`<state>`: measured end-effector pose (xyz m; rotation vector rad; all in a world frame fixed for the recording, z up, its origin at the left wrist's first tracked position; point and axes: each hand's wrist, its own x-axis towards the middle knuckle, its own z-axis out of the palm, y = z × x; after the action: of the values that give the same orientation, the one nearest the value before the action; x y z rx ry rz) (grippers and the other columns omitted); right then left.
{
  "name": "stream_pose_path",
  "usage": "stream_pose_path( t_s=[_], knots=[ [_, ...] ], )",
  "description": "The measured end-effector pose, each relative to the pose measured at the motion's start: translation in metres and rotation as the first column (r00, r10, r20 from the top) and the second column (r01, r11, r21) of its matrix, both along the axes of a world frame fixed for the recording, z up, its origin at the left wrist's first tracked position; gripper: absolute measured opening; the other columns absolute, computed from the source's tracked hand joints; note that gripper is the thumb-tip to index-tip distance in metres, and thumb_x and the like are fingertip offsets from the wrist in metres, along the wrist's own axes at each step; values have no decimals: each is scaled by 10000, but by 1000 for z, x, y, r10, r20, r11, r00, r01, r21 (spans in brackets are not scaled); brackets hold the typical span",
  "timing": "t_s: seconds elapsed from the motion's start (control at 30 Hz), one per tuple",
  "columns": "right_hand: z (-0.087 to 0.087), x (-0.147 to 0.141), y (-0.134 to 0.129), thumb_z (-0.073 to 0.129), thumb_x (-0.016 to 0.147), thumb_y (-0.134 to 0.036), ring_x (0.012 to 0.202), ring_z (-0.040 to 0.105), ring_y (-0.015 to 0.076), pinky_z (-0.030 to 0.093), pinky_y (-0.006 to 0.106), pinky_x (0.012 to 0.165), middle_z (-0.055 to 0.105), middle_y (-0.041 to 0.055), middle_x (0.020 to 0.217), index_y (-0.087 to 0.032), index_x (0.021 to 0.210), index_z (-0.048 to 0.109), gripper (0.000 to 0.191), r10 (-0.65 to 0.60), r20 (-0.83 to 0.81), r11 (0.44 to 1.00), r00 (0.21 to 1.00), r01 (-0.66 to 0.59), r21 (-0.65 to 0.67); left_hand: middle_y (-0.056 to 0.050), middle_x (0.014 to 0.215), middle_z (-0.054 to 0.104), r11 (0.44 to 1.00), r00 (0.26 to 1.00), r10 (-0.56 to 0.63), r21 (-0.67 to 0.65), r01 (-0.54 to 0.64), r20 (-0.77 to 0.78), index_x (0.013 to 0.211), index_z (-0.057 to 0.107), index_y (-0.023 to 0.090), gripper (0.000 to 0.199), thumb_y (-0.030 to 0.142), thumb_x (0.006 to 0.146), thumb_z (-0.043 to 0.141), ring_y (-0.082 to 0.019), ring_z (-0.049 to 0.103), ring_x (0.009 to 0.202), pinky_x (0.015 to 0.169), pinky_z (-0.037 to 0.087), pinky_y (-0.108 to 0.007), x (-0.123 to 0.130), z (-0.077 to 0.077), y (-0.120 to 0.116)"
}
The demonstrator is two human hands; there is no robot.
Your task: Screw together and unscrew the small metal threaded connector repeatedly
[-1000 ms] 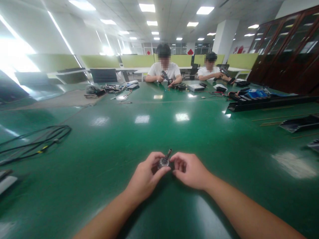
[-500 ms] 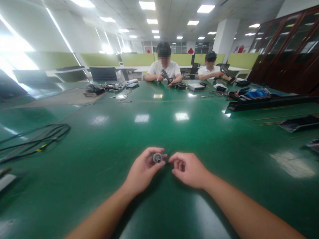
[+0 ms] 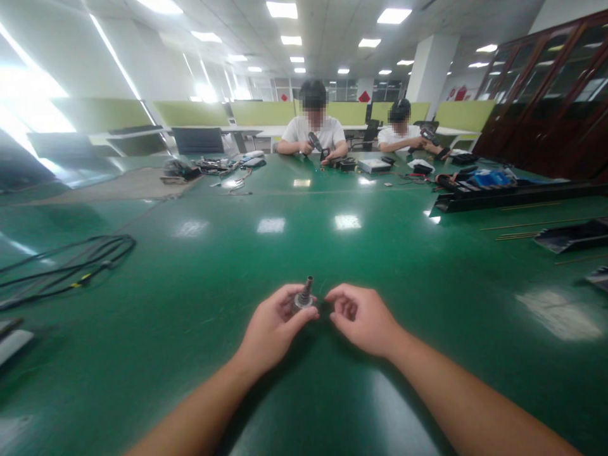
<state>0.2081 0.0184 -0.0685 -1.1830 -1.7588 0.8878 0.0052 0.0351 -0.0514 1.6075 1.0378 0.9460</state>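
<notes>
Stepped metal part (image 3: pixel 307 292) stands in the left hand (image 3: pixel 275 326), held by its base (image 3: pixel 303 303), probably to keep the stem (image 3: pixel 309 284) exposed; the right hand (image 3: pixel 365 321), loosely curled, seemingly empty, is beside it. Farther off, two co-workers (image 3: pixel 311 132) hold dark tools (image 3: pixel 314 141).

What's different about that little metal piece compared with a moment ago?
The stepped metal part has turned in the left hand: its narrow stem, which faced the camera, points upward again. Nothing was let go. The right hand stays close beside it, loosely curled.
</notes>
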Motion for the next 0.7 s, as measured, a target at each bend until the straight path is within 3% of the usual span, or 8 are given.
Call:
stream_pose_path(
  t_s=[0.13,0.3,0.43,0.6,0.7],
  knots=[
    [-1,2,1,610,765,-92,582,554,100,456,212,577,628,-18,721,-176,1032,654,283,-76,-33,997,997,77,23,-45,980,730,988,981,85,145,-60,-173,1077,664,184,339,390,815,719,-191,688,865,831,550,-316,-3,1,-3],
    [0,3,1,614,749,-85,607,558,99,459,211,576,634,-8,802,-187,1080,625,347,-75,-53,997,996,76,26,-34,1043,730,919,936,145,393,-8,-321,1089,708,246,323,362,792,760,-198,674,945,871,527,-305,-7,1,-2],
    [3,3,-1,626,733,-80,616,567,100,468,214,583,632,-2,842,-193,1108,604,392,-49,-63,999,997,51,20,-30,1026,728,909,926,174,417,-20,-335,1116,676,239,389,326,755,792,-191,682,910,845,534,-290,-7,1,-3],
    [8,1,-4,631,718,-67,712,611,135,488,237,634,657,18,889,-204,1099,615,405,42,-37,995,998,-39,90,-1,888,723,892,915,158,452,30,-371,938,685,220,207,283,760,769,-158,673,780,702,509,-234,-3,5,-8],
    [11,1,-5,637,711,-70,765,630,160,500,256,677,673,26,894,-204,1045,649,360,81,4,987,997,-80,140,1,851,725,887,906,125,454,81,-405,937,695,226,217,345,771,768,-148,668,727,654,492,-222,-3,6,-10]
  ],
)
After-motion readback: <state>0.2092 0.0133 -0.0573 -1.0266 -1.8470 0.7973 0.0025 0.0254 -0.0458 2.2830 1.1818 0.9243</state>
